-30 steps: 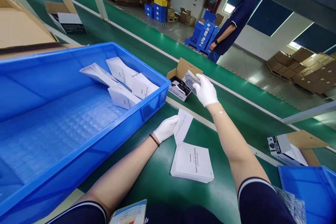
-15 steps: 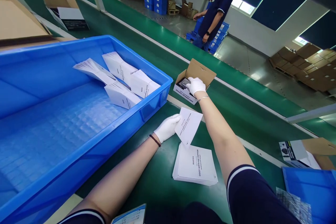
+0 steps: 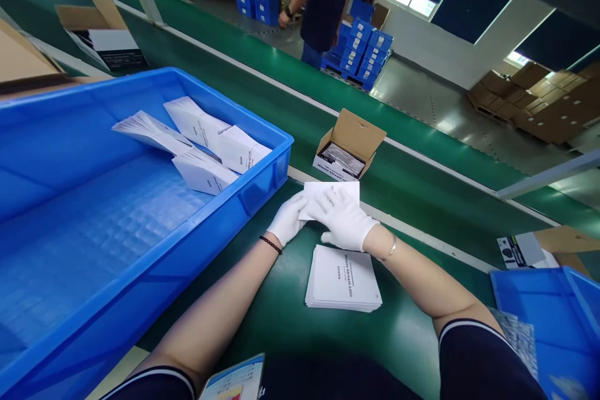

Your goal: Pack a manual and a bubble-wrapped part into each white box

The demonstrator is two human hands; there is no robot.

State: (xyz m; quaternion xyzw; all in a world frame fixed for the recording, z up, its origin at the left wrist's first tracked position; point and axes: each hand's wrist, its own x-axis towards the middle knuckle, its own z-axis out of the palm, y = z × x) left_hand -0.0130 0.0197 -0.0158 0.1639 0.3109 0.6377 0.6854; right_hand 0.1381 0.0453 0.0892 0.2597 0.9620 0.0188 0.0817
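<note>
Booklet (image 3: pixel 347 189) gripped by your left hand (image 3: pixel 285 222) and right hand (image 3: pixel 347 225); stack (image 3: pixel 344 281) at six o'clock; open carton (image 3: pixel 350 137) at twelve.

Clear belt (image 3: pixel 435 200) rt of open box (image 3: pixel 349 137); blue bin wall (image 3: pixel 262 194) close on lt

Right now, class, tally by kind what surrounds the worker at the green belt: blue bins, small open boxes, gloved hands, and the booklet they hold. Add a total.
Blue bins: 2, large bin, small bin
Small open boxes: 3, middle box, far-left box, right box
Gloved hands: 2, left hand, right hand
Booklet: 1
Total: 8
</note>
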